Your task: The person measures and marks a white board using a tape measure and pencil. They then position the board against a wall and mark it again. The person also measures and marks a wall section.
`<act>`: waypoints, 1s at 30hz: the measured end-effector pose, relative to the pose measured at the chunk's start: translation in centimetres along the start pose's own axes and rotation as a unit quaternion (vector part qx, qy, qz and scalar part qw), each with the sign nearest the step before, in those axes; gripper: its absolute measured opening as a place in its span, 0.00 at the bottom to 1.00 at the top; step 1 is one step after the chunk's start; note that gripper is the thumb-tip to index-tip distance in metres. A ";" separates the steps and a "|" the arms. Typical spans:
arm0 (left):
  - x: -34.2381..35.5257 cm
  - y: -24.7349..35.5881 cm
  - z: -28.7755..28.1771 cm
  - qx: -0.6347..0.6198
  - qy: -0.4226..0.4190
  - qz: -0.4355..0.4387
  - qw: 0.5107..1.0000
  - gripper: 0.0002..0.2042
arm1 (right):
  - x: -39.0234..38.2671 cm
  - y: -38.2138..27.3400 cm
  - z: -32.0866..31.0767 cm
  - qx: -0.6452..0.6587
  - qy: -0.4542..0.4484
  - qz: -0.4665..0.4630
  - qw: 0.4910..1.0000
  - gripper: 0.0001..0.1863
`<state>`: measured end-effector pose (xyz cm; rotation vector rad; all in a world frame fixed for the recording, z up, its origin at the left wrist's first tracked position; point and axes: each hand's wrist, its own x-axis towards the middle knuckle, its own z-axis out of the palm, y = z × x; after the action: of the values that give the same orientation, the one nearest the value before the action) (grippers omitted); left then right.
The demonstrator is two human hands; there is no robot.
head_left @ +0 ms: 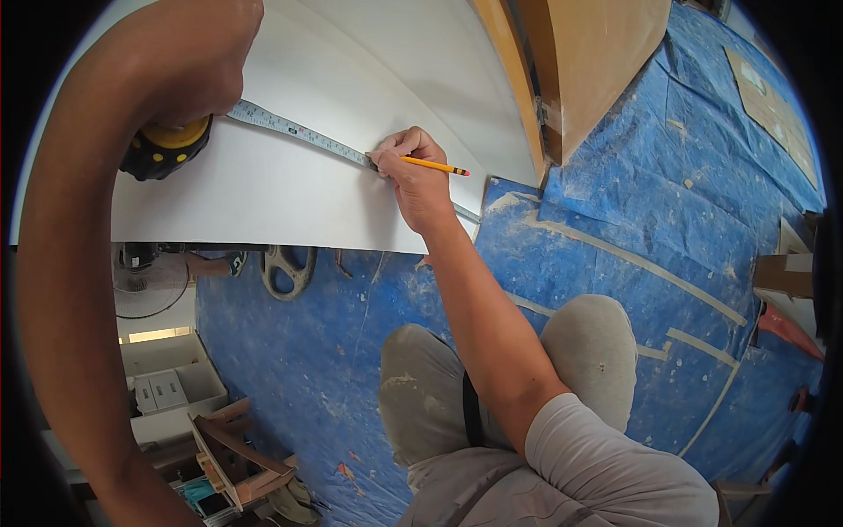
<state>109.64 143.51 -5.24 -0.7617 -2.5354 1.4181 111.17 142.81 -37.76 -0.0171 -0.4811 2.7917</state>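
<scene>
A white panel [263,193] stretches across the upper part of the view. My left hand [211,61], at the upper left, is closed round a black-and-yellow tape measure [167,149], most of its fingers out of sight. From the case the pulled-out blade [299,132] runs along the panel to the right, passes under my right hand and shows again near the panel's right end. My right hand [411,171] pinches a yellow pencil [436,165], its tip down at the blade's edge and its pink eraser pointing right.
Taped blue sheeting [650,237] covers the floor. A wooden door [606,61] stands beyond the panel's right end. Below the panel lies a grey looped handle [288,272]. Wooden frame pieces [241,457] and a white drawer unit [160,391] are at the lower left.
</scene>
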 end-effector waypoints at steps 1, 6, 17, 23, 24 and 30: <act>-0.1 0.0 0.0 -0.001 0.007 0.002 1.000 0.06 | 0.0 0.0 -0.1 -0.001 -0.004 -0.001 1.000 0.16; -0.3 0.2 -0.1 0.000 0.026 -0.001 1.000 0.05 | 0.0 0.2 -0.1 -0.012 -0.013 -0.016 1.000 0.15; -0.7 0.9 -0.7 -0.012 0.029 -0.020 0.999 0.05 | -0.1 0.3 -0.2 -0.011 -0.015 -0.017 1.000 0.15; -0.5 1.3 -1.4 0.007 -0.033 -0.026 0.999 0.05 | 0.0 0.3 0.0 -0.003 -0.003 -0.017 1.000 0.15; -0.5 1.4 -1.5 0.010 -0.041 -0.030 0.999 0.05 | 0.0 0.3 0.1 0.000 -0.003 -0.017 1.000 0.16; -0.4 1.6 -1.7 -0.005 -0.044 -0.030 0.999 0.05 | -0.1 0.3 -0.3 -0.004 -0.024 -0.018 1.000 0.16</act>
<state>111.21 145.28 -5.52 -0.6331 -2.6088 1.4531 111.18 142.58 -38.12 0.0572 -0.5005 2.7597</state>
